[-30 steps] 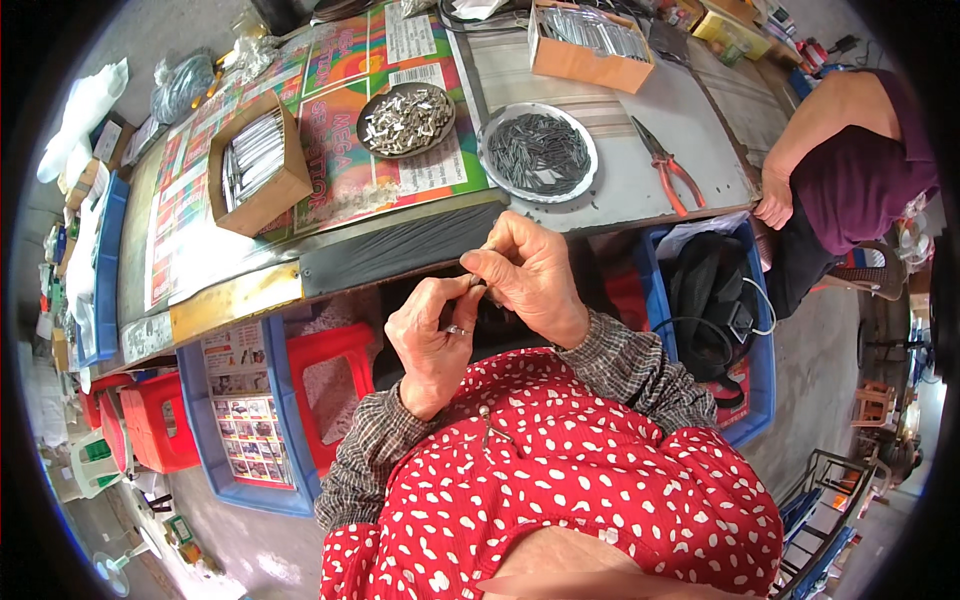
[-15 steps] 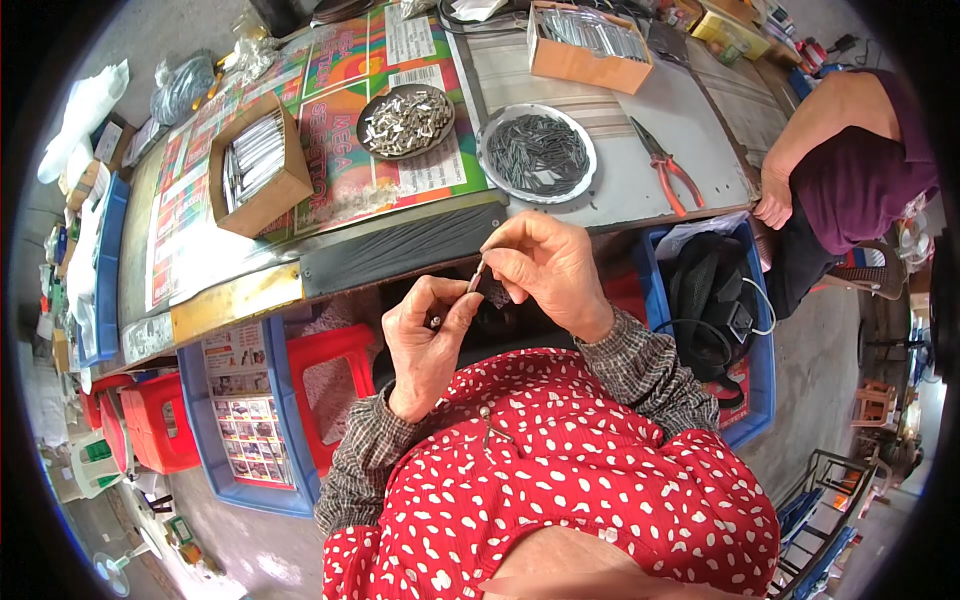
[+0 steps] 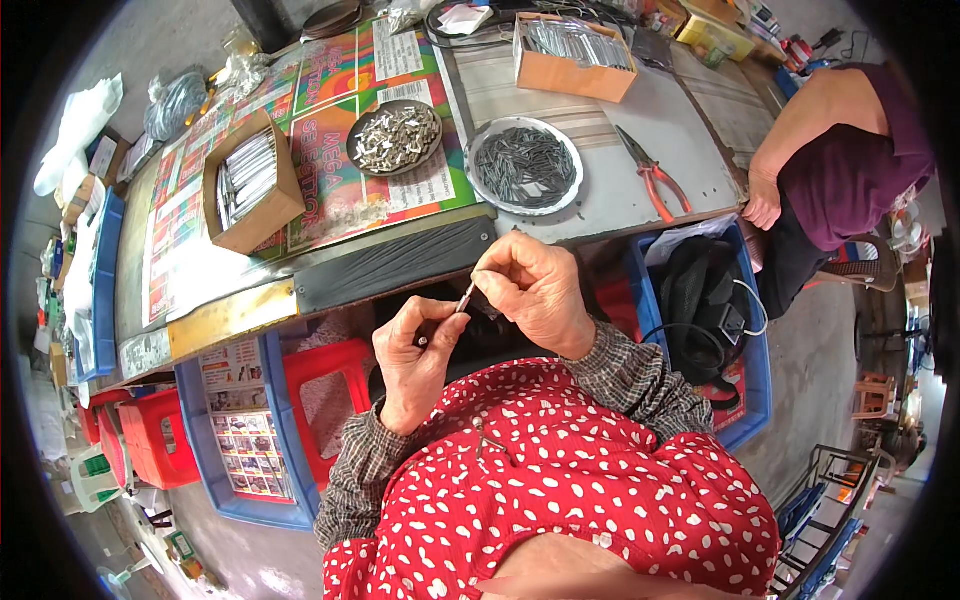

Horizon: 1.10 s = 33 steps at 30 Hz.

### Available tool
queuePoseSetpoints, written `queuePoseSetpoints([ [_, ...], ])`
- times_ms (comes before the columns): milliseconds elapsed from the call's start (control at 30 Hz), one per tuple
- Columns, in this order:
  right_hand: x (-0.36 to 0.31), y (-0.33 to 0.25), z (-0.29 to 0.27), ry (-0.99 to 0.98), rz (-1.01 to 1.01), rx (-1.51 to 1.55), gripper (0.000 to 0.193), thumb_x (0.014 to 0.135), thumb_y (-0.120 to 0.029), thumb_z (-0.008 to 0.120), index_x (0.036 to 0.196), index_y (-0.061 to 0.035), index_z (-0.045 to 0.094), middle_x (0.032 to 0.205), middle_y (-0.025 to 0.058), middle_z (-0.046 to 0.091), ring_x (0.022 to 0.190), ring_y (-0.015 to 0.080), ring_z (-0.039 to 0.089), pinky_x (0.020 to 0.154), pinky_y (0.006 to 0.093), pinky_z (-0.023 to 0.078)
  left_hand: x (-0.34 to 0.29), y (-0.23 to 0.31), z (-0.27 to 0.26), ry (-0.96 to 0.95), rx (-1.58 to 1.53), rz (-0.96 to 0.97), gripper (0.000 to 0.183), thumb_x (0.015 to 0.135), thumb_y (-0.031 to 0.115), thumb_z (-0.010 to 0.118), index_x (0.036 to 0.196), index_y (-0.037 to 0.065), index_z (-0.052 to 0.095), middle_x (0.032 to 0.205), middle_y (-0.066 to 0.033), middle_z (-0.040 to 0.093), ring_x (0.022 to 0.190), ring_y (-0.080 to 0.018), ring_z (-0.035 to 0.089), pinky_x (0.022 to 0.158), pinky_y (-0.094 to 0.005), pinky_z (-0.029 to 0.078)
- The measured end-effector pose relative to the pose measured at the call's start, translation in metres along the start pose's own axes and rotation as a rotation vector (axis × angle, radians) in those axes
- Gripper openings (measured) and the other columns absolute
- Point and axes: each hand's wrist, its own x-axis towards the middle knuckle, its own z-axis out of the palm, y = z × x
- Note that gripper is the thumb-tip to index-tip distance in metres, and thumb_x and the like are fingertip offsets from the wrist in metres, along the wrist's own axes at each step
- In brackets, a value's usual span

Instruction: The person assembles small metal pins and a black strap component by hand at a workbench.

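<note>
I had the slim piece pinched between both hands, just off the table's near edge, its lower part in the thumb and finger of my left hand and its upper tip in the fingertips of my right hand. On the left, the table wore a bright printed sheet; on the right it was pale and striped. A carton of pale strips stood on the sheet, a dark bowl of small metal bits beside it. Next came a white bowl of thin dark pieces, then red-handled pliers lying near the edge, with a second carton farther back. Under the edge, a red stool stood beside a blue crate with printed sheets in it, and to my right another blue crate held a black bag. Beyond that sat a co-worker in purple, one hand near the table's corner. Grey floor ran toward a dark metal rack.
</note>
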Motion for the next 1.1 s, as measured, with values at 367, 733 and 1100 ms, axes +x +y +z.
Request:
queuePoseSetpoints([
  [367,0.024,-0.007,-0.018,0.085,-0.006,0.066,0.002,0.085,-0.001,0.059,0.084,-0.0013,0.058,0.067,-0.0052,0.052,0.056,-0.0017,0.043,0.046,0.0146,0.035,0.01,0.007,-0.025,0.05,-0.229,-0.088,0.012,0.086,0.004,0.06,0.096,-0.001,0.06,0.067,0.0059,0.049,0.061,-0.0014,0.042,0.055,-0.0169,0.035],
  [733,0.046,0.0,-0.037,0.083,-0.044,-0.263,0.006,0.083,-0.003,0.061,0.081,0.0015,0.058,0.071,-0.0017,0.056,0.065,0.0023,0.048,0.057,0.0192,0.041,0.126,0.021,-0.15,0.33,0.731,0.326,0.014,0.089,0.012,0.051,0.092,0.004,0.063,0.069,-0.0127,0.057,0.059,-0.0234,0.055,0.058,-0.0339,0.042],
  [1100,0.085,0.007,-0.026,0.02,-0.173,-0.415,0.009,0.084,-0.005,0.059,0.083,0.0028,0.058,0.066,-0.0015,0.055,0.059,0.0032,0.046,0.053,0.0198,0.039,0.203,-0.027,-0.199,-0.09,1.228,0.125,0.019,0.071,0.011,0.069,0.087,0.002,0.063,0.083,-0.0169,0.061,0.079,-0.0321,0.061,0.068,-0.0396,0.047],
])
